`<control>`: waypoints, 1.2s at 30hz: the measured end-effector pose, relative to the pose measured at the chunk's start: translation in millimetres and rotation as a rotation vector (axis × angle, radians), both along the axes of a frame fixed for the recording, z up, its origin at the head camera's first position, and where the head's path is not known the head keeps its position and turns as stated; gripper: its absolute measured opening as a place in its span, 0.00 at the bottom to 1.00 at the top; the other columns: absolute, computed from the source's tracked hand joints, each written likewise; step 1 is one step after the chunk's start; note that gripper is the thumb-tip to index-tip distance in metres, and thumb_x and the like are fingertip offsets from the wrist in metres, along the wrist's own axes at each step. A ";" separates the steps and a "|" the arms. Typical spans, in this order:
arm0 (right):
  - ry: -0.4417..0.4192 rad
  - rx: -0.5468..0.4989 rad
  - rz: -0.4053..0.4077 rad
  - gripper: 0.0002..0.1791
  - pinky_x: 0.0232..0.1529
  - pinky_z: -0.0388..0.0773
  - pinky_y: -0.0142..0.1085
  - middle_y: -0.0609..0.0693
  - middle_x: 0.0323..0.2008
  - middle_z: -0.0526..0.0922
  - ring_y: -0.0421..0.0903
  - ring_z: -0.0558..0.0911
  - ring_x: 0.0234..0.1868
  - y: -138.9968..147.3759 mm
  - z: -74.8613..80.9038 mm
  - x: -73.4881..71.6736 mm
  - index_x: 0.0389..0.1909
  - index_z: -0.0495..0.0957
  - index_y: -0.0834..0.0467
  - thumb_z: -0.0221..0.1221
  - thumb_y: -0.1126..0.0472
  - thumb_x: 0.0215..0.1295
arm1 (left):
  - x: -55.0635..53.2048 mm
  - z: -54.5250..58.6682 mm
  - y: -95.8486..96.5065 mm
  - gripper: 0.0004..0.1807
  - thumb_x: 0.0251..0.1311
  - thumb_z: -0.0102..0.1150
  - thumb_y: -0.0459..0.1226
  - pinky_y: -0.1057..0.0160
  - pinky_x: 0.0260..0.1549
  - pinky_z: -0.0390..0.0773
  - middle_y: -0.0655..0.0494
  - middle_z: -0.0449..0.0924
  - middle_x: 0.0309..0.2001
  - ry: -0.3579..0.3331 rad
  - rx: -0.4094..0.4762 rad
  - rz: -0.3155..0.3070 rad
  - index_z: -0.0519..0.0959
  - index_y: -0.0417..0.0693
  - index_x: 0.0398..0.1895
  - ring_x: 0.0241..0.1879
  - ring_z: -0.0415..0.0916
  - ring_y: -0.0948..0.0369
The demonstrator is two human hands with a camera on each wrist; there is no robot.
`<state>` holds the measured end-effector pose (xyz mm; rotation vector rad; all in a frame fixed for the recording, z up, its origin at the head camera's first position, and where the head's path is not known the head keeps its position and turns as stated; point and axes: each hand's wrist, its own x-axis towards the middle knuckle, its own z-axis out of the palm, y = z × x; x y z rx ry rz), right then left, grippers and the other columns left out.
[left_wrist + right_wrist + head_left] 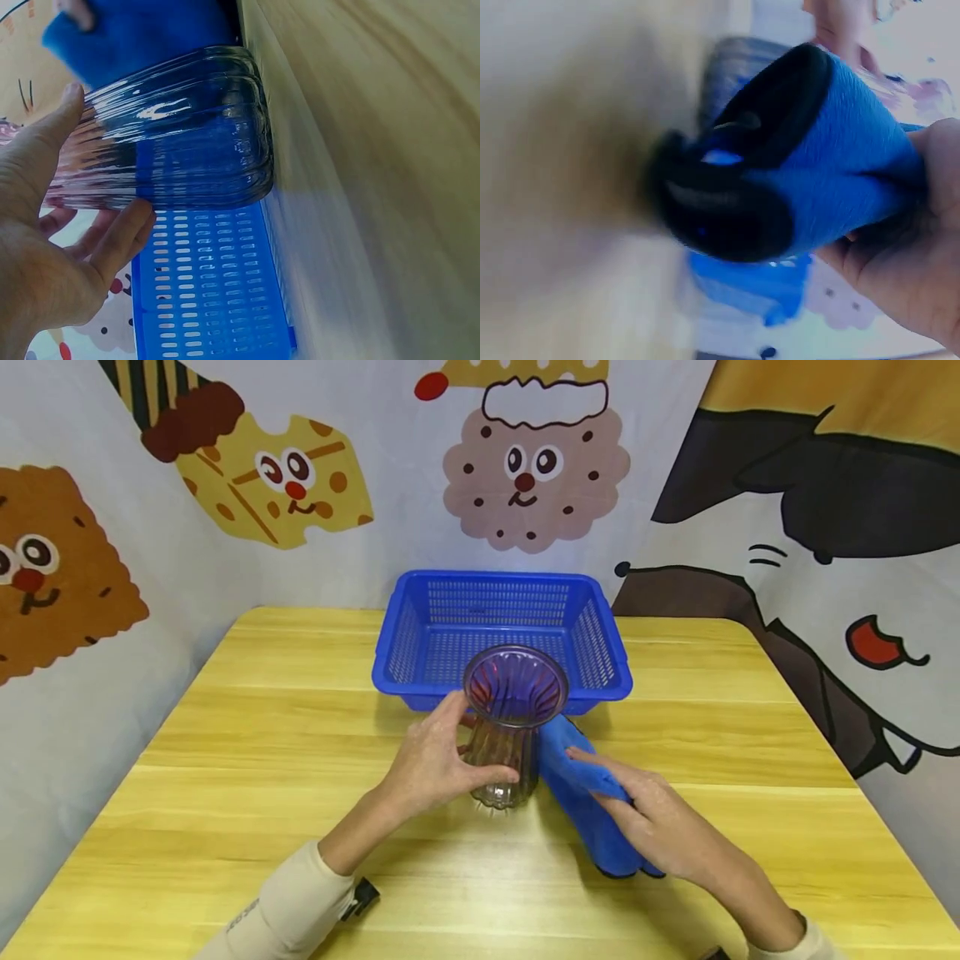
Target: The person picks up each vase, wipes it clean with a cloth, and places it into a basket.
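A ribbed glass vase (504,752) with a purple-tinted flared rim stands near the middle of the table, in front of the basket. My left hand (431,760) grips it from the left, thumb across the front and fingers behind. In the left wrist view the clear lower part of the vase (202,127) shows beyond my fingers. My right hand (660,818) pinches a folded blue cloth (588,810) with dark edging, its upper end against or very close to the vase's right side. The right wrist view shows the cloth (847,142) hanging in folds from the hand.
A blue plastic basket (390,660) with slotted walls stands at the table's back edge, just behind the vase. The wood-grain table (247,760) reaches to both sides. Printed cartoon curtains (405,468) hang behind and beside it.
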<state>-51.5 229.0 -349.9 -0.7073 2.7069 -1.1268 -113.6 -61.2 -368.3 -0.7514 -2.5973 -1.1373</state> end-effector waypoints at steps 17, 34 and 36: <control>-0.514 -0.358 -0.322 0.37 0.56 0.82 0.53 0.75 0.68 0.62 0.65 0.75 0.61 91.9 -35.3 -47.8 0.76 0.45 0.71 0.50 0.55 0.81 | 0.6 0.6 0.5 0.60 0.33 0.85 0.59 0.58 0.41 0.86 0.56 0.77 0.57 0.011 -0.011 0.009 0.66 0.52 0.72 0.48 0.81 0.57; 0.132 0.029 -0.231 0.40 0.61 0.61 0.74 0.79 0.60 0.66 0.76 0.63 0.64 87.5 -65.0 -64.7 0.71 0.54 0.78 0.63 0.79 0.60 | -0.2 -0.7 0.7 0.60 0.34 0.85 0.59 0.60 0.40 0.87 0.56 0.76 0.57 0.007 -0.009 0.010 0.65 0.52 0.73 0.48 0.81 0.57; 0.131 0.007 -0.211 0.41 0.61 0.61 0.74 0.78 0.59 0.68 0.76 0.65 0.63 87.1 -65.5 -67.9 0.71 0.54 0.78 0.62 0.81 0.59 | -0.1 -1.4 0.5 0.60 0.34 0.85 0.59 0.62 0.39 0.87 0.56 0.76 0.56 0.009 -0.007 0.010 0.65 0.52 0.73 0.48 0.81 0.58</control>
